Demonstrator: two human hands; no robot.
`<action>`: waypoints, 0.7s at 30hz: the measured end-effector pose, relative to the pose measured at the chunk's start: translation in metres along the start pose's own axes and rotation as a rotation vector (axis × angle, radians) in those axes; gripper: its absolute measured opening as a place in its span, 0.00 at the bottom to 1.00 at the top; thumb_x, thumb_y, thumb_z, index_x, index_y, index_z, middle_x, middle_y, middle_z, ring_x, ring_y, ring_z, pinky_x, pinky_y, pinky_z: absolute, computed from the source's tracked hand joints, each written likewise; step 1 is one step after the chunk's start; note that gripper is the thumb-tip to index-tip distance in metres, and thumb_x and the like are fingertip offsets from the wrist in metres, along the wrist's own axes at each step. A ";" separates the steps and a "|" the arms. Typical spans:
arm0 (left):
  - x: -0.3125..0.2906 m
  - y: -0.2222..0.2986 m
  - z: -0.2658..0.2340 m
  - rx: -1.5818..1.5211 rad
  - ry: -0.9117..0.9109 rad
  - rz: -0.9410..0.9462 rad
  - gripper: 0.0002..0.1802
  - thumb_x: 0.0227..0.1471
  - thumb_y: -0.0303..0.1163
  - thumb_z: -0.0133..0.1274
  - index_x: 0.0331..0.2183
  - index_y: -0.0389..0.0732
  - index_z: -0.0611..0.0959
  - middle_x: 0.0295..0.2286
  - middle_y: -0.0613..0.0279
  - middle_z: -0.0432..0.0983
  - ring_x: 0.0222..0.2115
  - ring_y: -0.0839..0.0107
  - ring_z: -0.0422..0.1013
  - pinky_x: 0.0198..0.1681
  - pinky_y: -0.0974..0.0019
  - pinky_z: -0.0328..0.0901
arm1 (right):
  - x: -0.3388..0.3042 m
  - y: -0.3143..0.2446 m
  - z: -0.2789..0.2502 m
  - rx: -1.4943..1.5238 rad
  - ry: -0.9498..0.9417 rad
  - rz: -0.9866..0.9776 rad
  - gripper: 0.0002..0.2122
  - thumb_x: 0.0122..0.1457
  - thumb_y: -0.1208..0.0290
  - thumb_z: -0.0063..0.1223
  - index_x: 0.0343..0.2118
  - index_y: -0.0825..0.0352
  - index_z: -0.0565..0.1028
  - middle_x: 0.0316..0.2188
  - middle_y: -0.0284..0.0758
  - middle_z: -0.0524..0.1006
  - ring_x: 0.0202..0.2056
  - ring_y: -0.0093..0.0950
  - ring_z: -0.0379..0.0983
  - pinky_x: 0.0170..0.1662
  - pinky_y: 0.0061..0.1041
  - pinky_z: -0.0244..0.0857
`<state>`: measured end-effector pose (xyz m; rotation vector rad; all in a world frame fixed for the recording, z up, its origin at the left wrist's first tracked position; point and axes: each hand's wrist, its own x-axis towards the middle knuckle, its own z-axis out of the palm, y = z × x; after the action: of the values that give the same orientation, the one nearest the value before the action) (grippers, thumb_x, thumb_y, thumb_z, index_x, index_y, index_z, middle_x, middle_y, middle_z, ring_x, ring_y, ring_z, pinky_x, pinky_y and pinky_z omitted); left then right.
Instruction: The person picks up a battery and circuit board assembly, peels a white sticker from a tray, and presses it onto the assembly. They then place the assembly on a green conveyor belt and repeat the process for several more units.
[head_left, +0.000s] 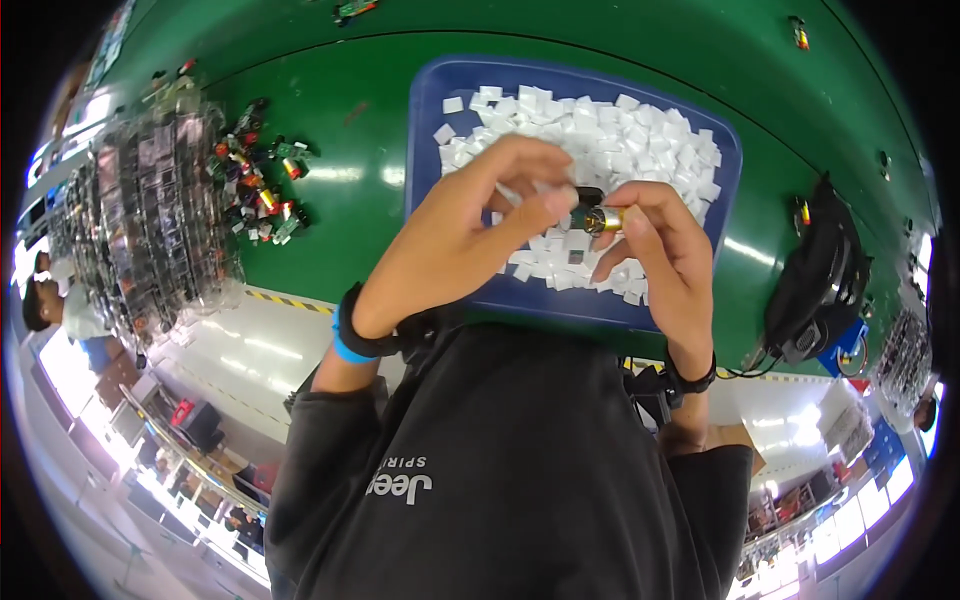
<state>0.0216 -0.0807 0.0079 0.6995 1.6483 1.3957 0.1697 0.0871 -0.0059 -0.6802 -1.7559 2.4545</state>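
Over the blue tray (422,150), my right hand (672,250) pinches a small electronic assembly (606,219) between thumb and fingers. The assembly has a gold-and-silver cylinder, with dark and green parts at its left end. My left hand (470,225) is beside that end, its fingers apart and slightly blurred. Its thumb tip is close to the dark part; whether they touch I cannot tell. Beneath the hands lie many loose white square pieces (640,135) in the tray. A white square with a small dark patch shows just below the assembly, and I cannot tell whether it is attached.
On the green table (340,215), a pile of similar small assemblies (268,195) lies to the left, beside stacked clear plastic trays (150,210). A black bag (822,270) sits to the right. Single assemblies lie near the far edge, including one (799,33) at far right.
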 end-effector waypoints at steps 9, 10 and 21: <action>-0.003 -0.001 0.012 -0.429 -0.279 -0.242 0.22 0.60 0.23 0.50 0.56 0.31 0.69 0.47 0.53 0.73 0.43 0.69 0.72 0.43 0.61 0.74 | -0.004 0.002 -0.010 0.230 -0.074 0.092 0.13 0.73 0.63 0.39 0.46 0.68 0.70 0.38 0.32 0.72 0.36 0.18 0.69 0.36 0.20 0.67; -0.003 -0.001 0.012 -0.429 -0.281 -0.245 0.22 0.60 0.23 0.50 0.56 0.31 0.69 0.47 0.53 0.73 0.43 0.69 0.72 0.43 0.61 0.74 | -0.005 0.002 -0.010 0.260 -0.073 0.122 0.13 0.73 0.62 0.38 0.45 0.66 0.70 0.38 0.31 0.72 0.37 0.17 0.67 0.38 0.19 0.64; -0.010 0.003 0.023 -0.594 -0.178 -0.237 0.24 0.58 0.16 0.49 0.55 0.33 0.68 0.46 0.53 0.72 0.46 0.68 0.73 0.46 0.63 0.73 | -0.010 -0.008 -0.003 -0.049 -0.062 -0.020 0.11 0.73 0.66 0.36 0.46 0.68 0.69 0.39 0.32 0.72 0.36 0.17 0.68 0.38 0.19 0.66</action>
<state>0.0463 -0.0767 0.0130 0.2623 1.0543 1.4948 0.1782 0.0894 0.0039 -0.5931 -1.8406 2.4536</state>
